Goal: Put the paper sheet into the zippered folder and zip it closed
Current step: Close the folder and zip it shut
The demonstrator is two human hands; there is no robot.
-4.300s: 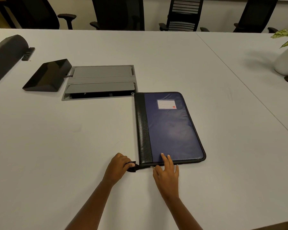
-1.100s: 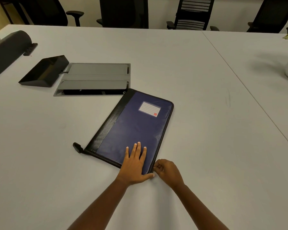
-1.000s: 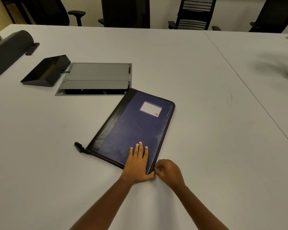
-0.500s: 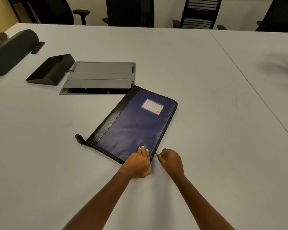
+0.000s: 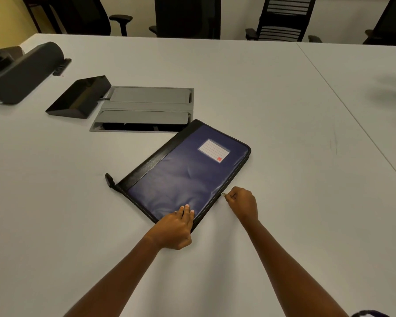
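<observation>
Pulling the zip: the right hand [image 5: 241, 203] has its fingers curled tight, pinching the small metal zip pull [image 5: 223, 194] on the folder's right long edge. Half a second ago that hand sat at the near corner, just beside the left hand; now it is part-way up the edge, so the zip has turned the corner and is running. The left hand [image 5: 175, 226] lies on that near corner, fingers fairly straight and pressing the cover down. The paper sheet is not visible, presumably already inside.

The blue folder [image 5: 188, 177] lies flat and slanted on the worktop [image 5: 284, 99], label [image 5: 214, 150] towards the far end, black strap [image 5: 109, 180] sticking out at the left corner. My guess is the zip has the rest of the long edge and the far end left to close.

Room: bare worktop along the right edge, so the pull path looks free. The far-left corner sits just beside the grey cable hatch [image 5: 144, 108], with a black wedge [image 5: 78, 97] beyond it. The worktop seam [image 5: 352, 110] and chairs [image 5: 281, 19] are well apart.
</observation>
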